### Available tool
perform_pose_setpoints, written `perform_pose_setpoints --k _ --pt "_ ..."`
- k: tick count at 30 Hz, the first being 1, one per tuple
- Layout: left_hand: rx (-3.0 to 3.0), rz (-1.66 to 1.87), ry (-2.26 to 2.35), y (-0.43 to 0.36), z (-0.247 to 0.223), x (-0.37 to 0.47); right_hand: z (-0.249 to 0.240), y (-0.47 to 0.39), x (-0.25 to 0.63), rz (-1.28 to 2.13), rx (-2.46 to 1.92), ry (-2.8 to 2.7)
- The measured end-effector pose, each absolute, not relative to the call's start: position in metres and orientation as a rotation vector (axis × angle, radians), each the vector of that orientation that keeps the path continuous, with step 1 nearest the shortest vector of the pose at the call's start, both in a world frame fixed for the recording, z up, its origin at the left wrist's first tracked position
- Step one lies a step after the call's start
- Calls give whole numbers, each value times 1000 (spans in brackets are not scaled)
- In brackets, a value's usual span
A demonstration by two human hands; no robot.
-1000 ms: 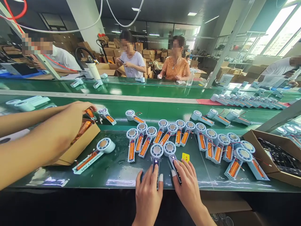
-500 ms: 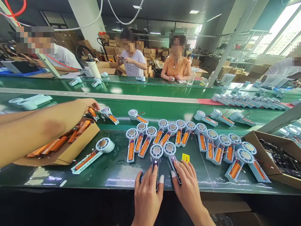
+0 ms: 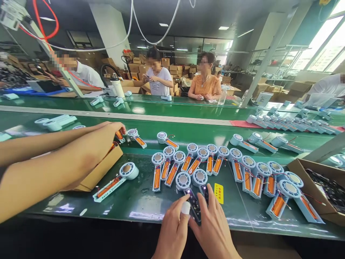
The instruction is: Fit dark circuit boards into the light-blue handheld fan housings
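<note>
My left hand [image 3: 174,228] is at the near edge of the bench, its fingers closed on the handle of a light blue handheld fan [image 3: 183,180]. The index fingertip rests on the black circuit board [image 3: 193,205] in that handle, and a white covering wraps the thumb tip. Beside it my right hand [image 3: 214,226] is closed round the handle of a second handheld fan [image 3: 199,177], hiding most of its board. The thumb reaches toward the first handle's lower end. The two fan heads lie close together, round grilles up. A yellow card [image 3: 219,193] lies just right.
Several opened fans with orange batteries [image 3: 157,178] crowd the green bench [image 3: 140,201]. A co-worker's arms [image 3: 67,162] reach over a cardboard box [image 3: 107,169] at left. Another box [image 3: 304,169] with dark parts stands right. People sit across the conveyor belt [image 3: 188,124].
The two fans have come closer together, and their handles now slant the same way. My right hand has moved in toward my left. The whole view has shifted slightly.
</note>
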State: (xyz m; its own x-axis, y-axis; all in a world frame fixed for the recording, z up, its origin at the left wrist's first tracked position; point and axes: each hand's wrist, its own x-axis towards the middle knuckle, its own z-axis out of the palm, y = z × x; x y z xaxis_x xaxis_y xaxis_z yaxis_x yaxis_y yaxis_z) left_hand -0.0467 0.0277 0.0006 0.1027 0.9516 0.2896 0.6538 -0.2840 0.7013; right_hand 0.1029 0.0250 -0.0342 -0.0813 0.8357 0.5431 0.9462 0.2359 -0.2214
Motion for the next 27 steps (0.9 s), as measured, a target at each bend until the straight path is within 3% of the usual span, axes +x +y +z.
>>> perform_pose_setpoints --k 5,12,20,27 --pt "1680 1303 1588 27 -17 -52 -51 41 96 -414 -1661 -1875" --pt "1782 1415 1400 30 -21 -59 -6 57 177 -37 -1506 -2055" --pt "2209 1031 1572 58 -30 -27 87 280 219 -56 -2027 -2103" --pt "2221 1073 1648 60 -34 -30 61 373 202 -71 -2169 -2093"
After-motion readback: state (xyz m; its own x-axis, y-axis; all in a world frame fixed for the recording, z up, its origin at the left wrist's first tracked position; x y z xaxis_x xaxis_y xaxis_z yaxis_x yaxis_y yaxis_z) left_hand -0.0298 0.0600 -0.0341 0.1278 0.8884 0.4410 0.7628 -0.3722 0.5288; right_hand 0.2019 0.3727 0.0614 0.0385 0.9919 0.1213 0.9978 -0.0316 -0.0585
